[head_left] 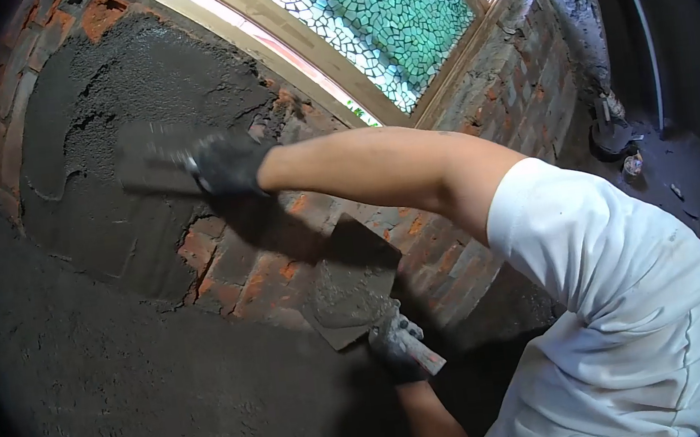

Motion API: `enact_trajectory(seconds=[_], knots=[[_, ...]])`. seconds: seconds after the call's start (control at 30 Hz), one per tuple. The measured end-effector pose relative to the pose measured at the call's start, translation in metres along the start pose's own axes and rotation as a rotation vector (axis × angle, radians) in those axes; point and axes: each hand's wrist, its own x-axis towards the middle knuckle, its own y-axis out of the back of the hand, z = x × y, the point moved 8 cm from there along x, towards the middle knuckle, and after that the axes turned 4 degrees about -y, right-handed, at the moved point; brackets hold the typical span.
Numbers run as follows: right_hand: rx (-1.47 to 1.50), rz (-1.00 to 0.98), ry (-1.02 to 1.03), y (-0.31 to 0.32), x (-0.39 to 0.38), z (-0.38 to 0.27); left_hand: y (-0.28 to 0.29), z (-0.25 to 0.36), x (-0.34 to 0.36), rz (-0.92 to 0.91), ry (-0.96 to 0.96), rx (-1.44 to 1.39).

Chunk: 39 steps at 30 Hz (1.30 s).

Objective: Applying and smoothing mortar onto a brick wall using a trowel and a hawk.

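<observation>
Window (369, 19) w/ grn mosaic pane (387, 16), top; pale pipe (647, 38), R; debris (633, 165) on flr (671, 158).

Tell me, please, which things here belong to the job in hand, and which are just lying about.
In the job:
trowel, in the right hand
board, in the left hand
mortar on the board
brick wall

Apparently lying about:
dark container
small scraps

The window (379, 21) glares — the trowel (153, 159) is blurred, the fisheye corners black.
</observation>
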Motion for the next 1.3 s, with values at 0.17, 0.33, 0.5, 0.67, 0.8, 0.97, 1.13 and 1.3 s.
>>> enact_trajectory(seconds=[0.17,0.33,0.5,0.67,0.8,0.97,1.13,1.3], knots=[[0.21,-0.294,0.114,0.002,-0.12,0.018,-0.012,-0.019,0.006,0.046,0.062,-0.085],[0.175,-0.266,0.083,0.039,-0.14,0.012,0.013,-0.058,0.012,-0.014,0.193,-0.123],[0.215,-1.021,-0.071,0.0,-0.232,0.009,0.014,-0.071,0.013,0.026,0.247,-0.143],[0.034,-0.86,0.101,0.007,-0.299,-0.011,0.039,-0.016,0.023,0.155,0.098,-0.029],[-0.113,-0.866,0.373,-0.011,-0.305,-0.043,0.031,0.024,0.024,0.081,-0.024,0.04],[0.063,-0.494,0.185,-0.003,-0.248,-0.056,0.016,-0.026,0.015,-0.053,-0.333,0.194],[0.026,-0.568,0.201,-0.001,-0.256,-0.061,0.062,-0.018,0.015,0.169,-0.028,-0.084],[0.014,-0.641,0.34,0.054,-0.246,-0.063,0.045,0.023,-0.012,-0.002,-0.026,-0.099]])
